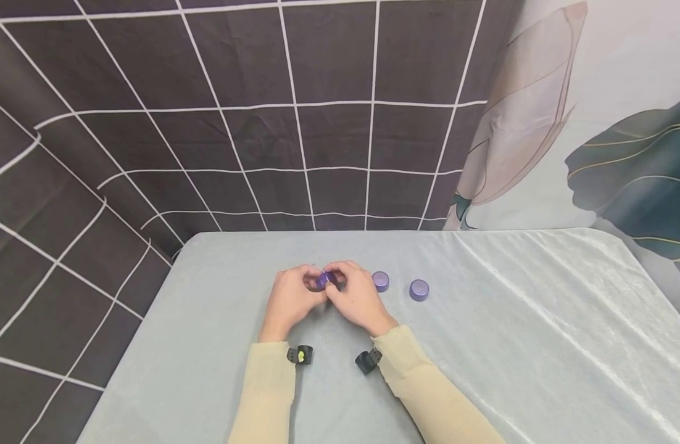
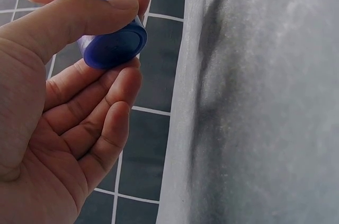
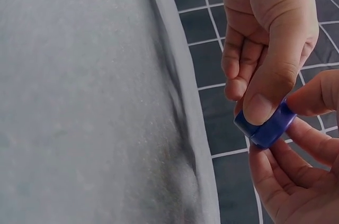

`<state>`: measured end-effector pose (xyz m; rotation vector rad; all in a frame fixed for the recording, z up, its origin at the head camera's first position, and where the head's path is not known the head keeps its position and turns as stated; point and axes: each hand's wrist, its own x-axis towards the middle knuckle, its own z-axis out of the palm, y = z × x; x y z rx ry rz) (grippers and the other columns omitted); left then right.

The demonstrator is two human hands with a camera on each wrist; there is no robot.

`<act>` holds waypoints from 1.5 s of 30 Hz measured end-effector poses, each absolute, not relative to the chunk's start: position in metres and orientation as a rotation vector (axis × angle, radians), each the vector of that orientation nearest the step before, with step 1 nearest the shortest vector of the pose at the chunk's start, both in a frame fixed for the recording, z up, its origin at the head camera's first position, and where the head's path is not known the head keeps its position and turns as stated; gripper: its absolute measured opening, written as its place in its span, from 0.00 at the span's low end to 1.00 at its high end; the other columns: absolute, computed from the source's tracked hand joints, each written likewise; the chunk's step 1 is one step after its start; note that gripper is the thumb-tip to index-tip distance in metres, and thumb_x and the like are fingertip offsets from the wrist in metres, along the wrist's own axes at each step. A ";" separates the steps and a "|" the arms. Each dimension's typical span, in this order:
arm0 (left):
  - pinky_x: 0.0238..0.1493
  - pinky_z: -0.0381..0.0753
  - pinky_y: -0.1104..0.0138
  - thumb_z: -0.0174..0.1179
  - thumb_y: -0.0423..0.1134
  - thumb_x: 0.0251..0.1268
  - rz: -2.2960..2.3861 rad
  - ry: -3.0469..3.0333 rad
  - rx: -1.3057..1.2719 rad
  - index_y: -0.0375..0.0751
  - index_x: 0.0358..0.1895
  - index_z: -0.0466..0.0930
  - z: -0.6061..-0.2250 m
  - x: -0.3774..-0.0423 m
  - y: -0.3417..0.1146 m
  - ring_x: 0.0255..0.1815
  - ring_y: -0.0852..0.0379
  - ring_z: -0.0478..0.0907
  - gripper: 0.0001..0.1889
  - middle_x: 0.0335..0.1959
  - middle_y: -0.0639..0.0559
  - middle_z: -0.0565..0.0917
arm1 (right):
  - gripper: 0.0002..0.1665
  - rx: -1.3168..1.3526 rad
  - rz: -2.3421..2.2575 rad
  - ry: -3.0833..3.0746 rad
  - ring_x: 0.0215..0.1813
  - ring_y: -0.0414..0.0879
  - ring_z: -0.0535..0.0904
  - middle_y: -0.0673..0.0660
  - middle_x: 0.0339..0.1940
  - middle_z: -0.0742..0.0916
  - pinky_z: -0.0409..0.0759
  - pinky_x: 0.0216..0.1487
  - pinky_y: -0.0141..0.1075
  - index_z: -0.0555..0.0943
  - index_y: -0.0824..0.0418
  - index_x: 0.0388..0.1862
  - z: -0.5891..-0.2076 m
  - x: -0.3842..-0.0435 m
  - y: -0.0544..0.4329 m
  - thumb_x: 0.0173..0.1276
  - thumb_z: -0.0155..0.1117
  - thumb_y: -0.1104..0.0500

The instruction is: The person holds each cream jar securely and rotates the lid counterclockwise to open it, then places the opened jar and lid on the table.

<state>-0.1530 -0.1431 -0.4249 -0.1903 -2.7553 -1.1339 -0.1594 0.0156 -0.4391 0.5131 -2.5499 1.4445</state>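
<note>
Both my hands on one jar

My left hand [image 1: 291,301] pinches the jar [image 1: 321,281], thumb over its side; my right hand [image 1: 358,301] grips it from the other side, probably so the small thing can't slip. It seems lifted off the worktop [image 1: 207,345]. Right of the held jar stand an inner jar [image 1: 381,281] and, farther right, an outer jar [image 1: 419,290], perhaps leaving my fingers room.

Only the head view shows those two; the left wrist adds a flat end [image 2: 116,48], the right wrist a seam [image 3: 254,134].

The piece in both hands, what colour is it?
The piece is bluish purple, clearest in the right wrist view.
</note>
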 end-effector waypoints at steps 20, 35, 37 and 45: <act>0.36 0.81 0.62 0.78 0.38 0.45 -1.120 -2.775 -0.174 0.42 0.39 0.88 -0.423 -0.153 -0.142 0.29 0.61 0.81 0.16 0.27 0.56 0.86 | 0.19 0.535 1.463 -2.516 0.51 0.53 0.82 0.58 0.49 0.85 0.77 0.55 0.47 0.83 0.61 0.52 -0.440 -0.160 0.017 0.61 0.66 0.60; 0.37 0.81 0.62 0.77 0.39 0.45 -1.099 -2.742 -0.192 0.44 0.37 0.88 -0.423 -0.153 -0.140 0.29 0.61 0.82 0.14 0.27 0.58 0.86 | 0.24 0.286 1.496 -2.594 0.41 0.46 0.84 0.57 0.45 0.88 0.82 0.45 0.41 0.83 0.63 0.52 -0.436 -0.158 0.014 0.68 0.67 0.46; 0.36 0.81 0.63 0.77 0.39 0.45 -1.100 -2.737 -0.193 0.44 0.37 0.88 -0.424 -0.152 -0.140 0.29 0.61 0.81 0.13 0.26 0.58 0.85 | 0.24 0.263 1.503 -2.602 0.40 0.46 0.85 0.57 0.43 0.88 0.82 0.44 0.41 0.83 0.64 0.52 -0.435 -0.158 0.014 0.68 0.66 0.46; 0.35 0.81 0.63 0.77 0.40 0.45 -1.087 -2.738 -0.198 0.44 0.37 0.88 -0.425 -0.153 -0.139 0.29 0.61 0.81 0.14 0.26 0.58 0.85 | 0.25 0.202 1.488 -2.628 0.37 0.44 0.85 0.56 0.37 0.90 0.83 0.42 0.41 0.83 0.65 0.49 -0.435 -0.157 0.013 0.68 0.66 0.44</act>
